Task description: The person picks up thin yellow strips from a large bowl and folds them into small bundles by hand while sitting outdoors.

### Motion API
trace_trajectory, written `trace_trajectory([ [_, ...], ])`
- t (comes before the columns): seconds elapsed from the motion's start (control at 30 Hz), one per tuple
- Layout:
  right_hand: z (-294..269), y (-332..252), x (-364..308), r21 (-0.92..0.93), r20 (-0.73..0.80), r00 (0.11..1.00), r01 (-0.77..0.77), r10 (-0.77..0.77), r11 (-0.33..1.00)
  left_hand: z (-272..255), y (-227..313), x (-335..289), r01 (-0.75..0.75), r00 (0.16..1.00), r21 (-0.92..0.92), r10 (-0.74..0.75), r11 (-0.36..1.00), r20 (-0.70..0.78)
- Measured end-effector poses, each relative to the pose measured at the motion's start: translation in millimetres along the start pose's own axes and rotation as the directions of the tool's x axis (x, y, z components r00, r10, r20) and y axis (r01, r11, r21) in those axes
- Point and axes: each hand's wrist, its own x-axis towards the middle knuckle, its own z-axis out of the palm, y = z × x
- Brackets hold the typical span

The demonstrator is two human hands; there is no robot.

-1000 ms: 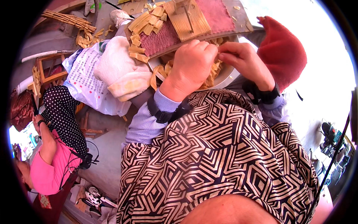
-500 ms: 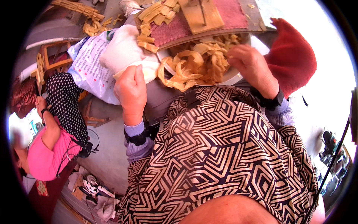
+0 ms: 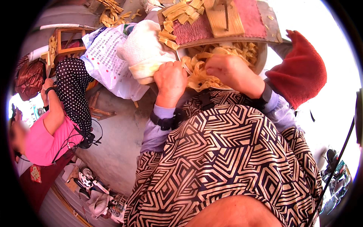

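Both our hands just drew nearer each other: left hand (image 3: 171,81) now beside white towel (image 3: 145,49) at basin's left side, right hand (image 3: 231,72) over yellow strips (image 3: 247,51). We judge handling of strips ongoing. Left grip curled tight, right grip bent; we cannot tell what either holds. Loose strips lie in basin (image 3: 264,58), below pink-covered board (image 3: 251,17). Half second ago, left hand stood farther left, thumb raised, right hand nearer basin's right side.

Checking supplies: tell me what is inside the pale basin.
The basin holds curled, yellowish strips. The board and right hand cover part of it; what lies beneath them cannot be seen.
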Motion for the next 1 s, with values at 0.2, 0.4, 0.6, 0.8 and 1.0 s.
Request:
trace_trajectory([
  [0.2, -31, -33, 2, 0.188, -0.276, 0.961, 0.063, -0.008, 0.98, -72, 41, 9, 0.231, 0.949, -0.967, 0.196, 0.105, 0.248],
  [0.4, -95, -62, 5, 0.194, -0.388, 0.917, -0.015, 0.091, 0.981, -141, 41, 24, 0.112, 0.965, -0.897, 0.262, -0.427, -0.004],
  [0.6, -101, -16, -9, -0.161, -0.37, 0.92, -0.198, 0.126, 0.967, -169, 23, 21, 0.006, 0.898, -0.729, 0.325, -0.685, -0.298],
  [0.8, -78, -9, -42, 0.057, -0.307, 0.894, -0.325, 0.326, 0.944, -130, 23, 28, 0.019, 0.995, -0.69, 0.082, -0.724, -0.059],
  [1.0, -47, -40, -26, 0.48, 0.006, 0.97, -0.216, 0.244, 0.85, -89, 49, 35, 0.125, 0.988, -0.499, 0.064, -0.857, 0.138],
])
